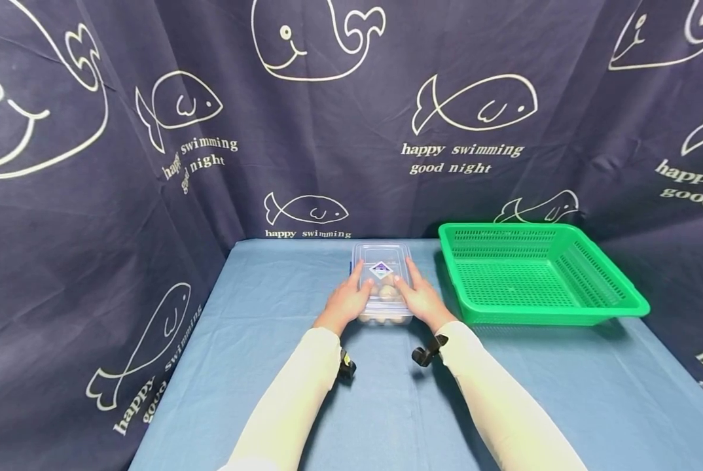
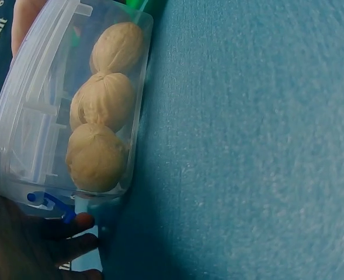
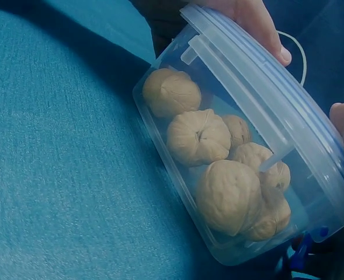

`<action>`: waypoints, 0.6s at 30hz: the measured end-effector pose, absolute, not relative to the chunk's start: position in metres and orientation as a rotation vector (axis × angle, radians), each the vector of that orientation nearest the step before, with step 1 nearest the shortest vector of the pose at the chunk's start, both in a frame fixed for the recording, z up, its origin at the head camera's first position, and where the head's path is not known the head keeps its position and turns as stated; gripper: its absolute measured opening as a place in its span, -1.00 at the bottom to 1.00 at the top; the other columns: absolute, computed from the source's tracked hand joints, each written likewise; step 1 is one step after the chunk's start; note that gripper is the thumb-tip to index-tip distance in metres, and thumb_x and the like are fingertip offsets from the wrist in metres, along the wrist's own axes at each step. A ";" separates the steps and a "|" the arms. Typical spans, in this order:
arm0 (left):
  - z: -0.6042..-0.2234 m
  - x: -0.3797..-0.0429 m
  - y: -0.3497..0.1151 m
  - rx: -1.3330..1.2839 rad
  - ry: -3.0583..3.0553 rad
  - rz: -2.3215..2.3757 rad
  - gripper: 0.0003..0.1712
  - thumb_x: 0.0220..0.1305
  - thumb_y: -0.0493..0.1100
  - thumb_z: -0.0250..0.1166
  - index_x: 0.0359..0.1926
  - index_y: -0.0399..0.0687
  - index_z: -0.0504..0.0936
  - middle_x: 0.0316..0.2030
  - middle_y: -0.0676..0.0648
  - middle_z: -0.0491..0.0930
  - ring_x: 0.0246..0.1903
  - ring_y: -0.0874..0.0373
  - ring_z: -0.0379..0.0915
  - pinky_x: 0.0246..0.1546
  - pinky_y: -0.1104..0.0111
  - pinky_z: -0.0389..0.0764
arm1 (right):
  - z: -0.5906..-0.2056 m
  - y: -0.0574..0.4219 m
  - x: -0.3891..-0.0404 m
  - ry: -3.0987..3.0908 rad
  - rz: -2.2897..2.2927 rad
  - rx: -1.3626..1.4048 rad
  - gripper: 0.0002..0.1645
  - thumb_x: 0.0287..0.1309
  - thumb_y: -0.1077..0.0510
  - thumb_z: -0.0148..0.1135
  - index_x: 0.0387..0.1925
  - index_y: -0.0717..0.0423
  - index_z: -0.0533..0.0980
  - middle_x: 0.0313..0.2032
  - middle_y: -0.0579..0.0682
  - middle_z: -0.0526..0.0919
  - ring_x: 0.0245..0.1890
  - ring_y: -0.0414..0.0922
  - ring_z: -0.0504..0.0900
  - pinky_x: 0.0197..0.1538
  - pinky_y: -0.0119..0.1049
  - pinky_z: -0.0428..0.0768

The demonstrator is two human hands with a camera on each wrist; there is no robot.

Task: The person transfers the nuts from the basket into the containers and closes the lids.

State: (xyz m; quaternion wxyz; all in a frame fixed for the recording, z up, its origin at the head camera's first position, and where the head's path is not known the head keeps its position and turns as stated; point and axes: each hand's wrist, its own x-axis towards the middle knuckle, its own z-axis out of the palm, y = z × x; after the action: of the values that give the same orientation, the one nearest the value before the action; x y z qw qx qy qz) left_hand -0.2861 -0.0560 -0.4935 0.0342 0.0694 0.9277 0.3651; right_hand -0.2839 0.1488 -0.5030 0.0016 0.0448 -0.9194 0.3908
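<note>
A clear plastic food container (image 1: 382,252) with a lid sits on the table between both hands. A diamond-shaped label (image 1: 381,269) is on its lid, and walnuts (image 3: 198,137) show through the walls. Blue clips (image 2: 54,204) are at its sides. The left hand (image 1: 347,304) holds the left side, its thumb over the lid; in the left wrist view its fingers (image 2: 72,248) are beside a blue clip. On the opposite side, the right hand (image 1: 425,302) holds the container, thumb also over the lid. The fingers under the right side are mostly hidden.
To the right of the container stands a green plastic basket (image 1: 540,316) with perforated walls. A blue cloth covers the table (image 1: 269,366). Dark curtains (image 1: 328,144) with white fish drawings hang behind and at both sides.
</note>
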 end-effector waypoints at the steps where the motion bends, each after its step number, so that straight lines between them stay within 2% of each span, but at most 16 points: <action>1: -0.494 -0.286 -0.056 0.215 2.853 1.135 -0.26 0.53 0.25 -0.13 0.62 0.28 -0.02 0.43 -0.19 0.35 0.37 -0.28 0.29 0.36 -0.12 0.27 | -0.503 0.149 -0.284 -2.883 1.232 0.139 -0.10 0.50 -0.30 -0.17 0.63 -0.05 -0.17 0.48 0.40 0.15 0.45 0.36 0.17 0.45 0.25 0.13; 9: -0.503 -0.287 -0.054 0.185 2.842 1.232 -0.24 0.50 0.25 -0.06 0.61 0.29 0.02 0.42 -0.26 0.35 0.38 -0.31 0.25 0.35 -0.13 0.28 | -0.505 0.149 -0.282 -2.896 1.219 0.110 -0.09 0.48 -0.35 -0.19 0.64 -0.12 -0.17 0.45 0.46 0.17 0.44 0.42 0.14 0.41 0.33 0.14; 13: -0.503 -0.285 -0.054 0.151 2.806 1.296 -0.20 0.44 0.30 0.01 0.61 0.36 0.03 0.44 -0.37 0.25 0.43 -0.35 0.12 0.37 -0.20 0.21 | -0.504 0.149 -0.281 -2.907 1.211 0.080 -0.09 0.47 -0.39 -0.21 0.64 -0.18 -0.18 0.45 0.52 0.10 0.45 0.44 0.09 0.41 0.36 0.13; 18: -0.502 -0.285 -0.053 0.099 2.802 1.280 -0.17 0.40 0.38 0.03 0.60 0.46 0.02 0.46 -0.48 0.06 0.46 -0.35 -0.02 0.39 -0.23 0.13 | -0.503 0.148 -0.281 -2.902 1.181 0.051 -0.10 0.46 -0.39 -0.19 0.63 -0.20 -0.14 0.34 0.58 0.13 0.32 0.42 0.29 0.35 0.33 0.26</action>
State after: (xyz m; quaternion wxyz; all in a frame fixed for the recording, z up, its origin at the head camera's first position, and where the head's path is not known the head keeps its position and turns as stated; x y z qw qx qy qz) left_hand -0.2846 -0.0527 -0.5022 0.0295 0.0322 0.9087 0.4151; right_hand -0.2807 0.1482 -0.5031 0.0039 0.0164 -0.9261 0.3770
